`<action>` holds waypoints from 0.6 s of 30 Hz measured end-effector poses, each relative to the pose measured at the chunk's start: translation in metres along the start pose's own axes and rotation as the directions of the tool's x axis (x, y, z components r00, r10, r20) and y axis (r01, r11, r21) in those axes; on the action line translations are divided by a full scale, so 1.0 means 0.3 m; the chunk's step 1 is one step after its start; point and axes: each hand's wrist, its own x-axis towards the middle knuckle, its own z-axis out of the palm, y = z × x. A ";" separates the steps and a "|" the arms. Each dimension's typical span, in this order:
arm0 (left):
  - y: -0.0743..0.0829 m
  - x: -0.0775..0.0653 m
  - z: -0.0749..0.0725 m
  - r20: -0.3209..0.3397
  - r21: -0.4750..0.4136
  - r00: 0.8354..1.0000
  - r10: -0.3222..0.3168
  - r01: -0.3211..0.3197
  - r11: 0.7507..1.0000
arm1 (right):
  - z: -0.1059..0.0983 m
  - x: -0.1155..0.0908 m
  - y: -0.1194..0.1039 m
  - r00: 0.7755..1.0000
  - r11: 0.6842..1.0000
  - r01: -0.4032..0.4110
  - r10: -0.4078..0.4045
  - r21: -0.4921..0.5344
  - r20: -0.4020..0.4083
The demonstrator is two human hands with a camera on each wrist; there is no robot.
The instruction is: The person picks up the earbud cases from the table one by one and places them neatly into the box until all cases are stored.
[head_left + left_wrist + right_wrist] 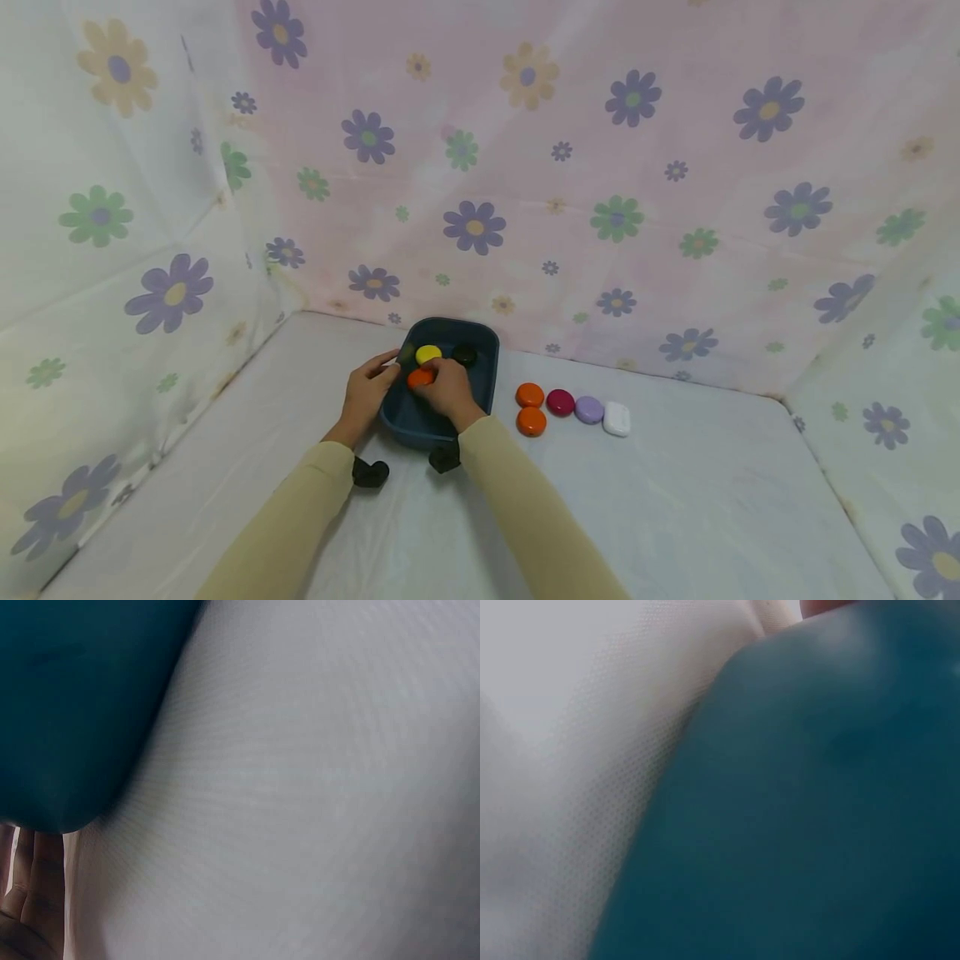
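Observation:
A dark blue rectangular tray (438, 429) with rounded corners lies on the table near the back wall. My right hand (452, 390) reaches inside it, fingers bent down at an orange round disc (419, 379) that they pinch. Beside that disc are a yellow disc (428, 354) and a black disc (465, 357), both in the tray. Against the tray's left side rests my left hand (366, 392), its fingers fairly straight at the rim. The left wrist view shows several of its fingers (43, 889) next to the tray wall; the right wrist view is mostly tray wall (795, 817).
Right of the tray on the white table (675, 500) lie two orange discs (530, 396), a dark red disc (560, 402), a lilac disc (589, 409) and a white rounded rectangular piece (617, 419). Flower-patterned cloth walls (570, 250) enclose the back and sides.

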 end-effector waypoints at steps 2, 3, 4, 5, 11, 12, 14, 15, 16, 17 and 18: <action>-0.002 0.000 0.000 -0.002 0.001 1.000 0.001 -0.001 1.000 | 0.001 0.000 0.001 1.000 1.000 0.009 -0.009 0.007 -0.009; -0.003 -0.001 -0.001 -0.003 0.000 1.000 0.001 -0.001 1.000 | 0.002 -0.001 0.001 1.000 1.000 0.014 -0.014 0.013 -0.014; -0.003 -0.001 -0.001 -0.005 -0.001 1.000 0.000 0.000 1.000 | 0.001 -0.001 0.001 1.000 1.000 0.017 -0.017 0.024 -0.018; -0.004 -0.001 -0.002 -0.004 -0.001 1.000 -0.002 0.002 1.000 | 0.002 -0.001 0.001 1.000 0.999 0.017 -0.017 0.032 -0.020; -0.011 -0.004 -0.007 -0.001 0.008 1.000 -0.017 0.017 1.000 | 0.000 -0.009 -0.004 0.999 0.996 0.020 -0.018 0.086 -0.030; -0.011 -0.004 -0.006 -0.002 0.007 1.000 -0.016 0.016 1.000 | -0.002 -0.012 -0.006 0.999 0.994 0.023 -0.019 0.102 -0.039; -0.007 -0.005 -0.005 -0.001 0.008 1.000 -0.010 0.010 1.000 | -0.005 -0.014 -0.009 0.998 0.989 0.024 -0.015 0.143 -0.061; -0.005 -0.005 -0.005 0.002 0.011 1.000 -0.004 0.004 1.000 | -0.007 -0.015 -0.011 0.997 0.986 0.027 -0.014 0.163 -0.076; -0.002 -0.005 -0.004 0.003 0.013 1.000 0.000 0.000 1.000 | -0.010 -0.015 -0.012 0.996 0.983 0.025 -0.009 0.183 -0.090; 0.001 -0.005 -0.004 0.004 0.015 1.000 0.005 -0.005 1.000 | -0.012 -0.015 -0.014 0.995 0.979 0.023 -0.002 0.201 -0.103; 0.004 -0.004 -0.003 0.003 0.013 1.000 0.008 -0.008 1.000 | -0.015 -0.015 -0.015 0.993 0.976 0.022 0.003 0.215 -0.116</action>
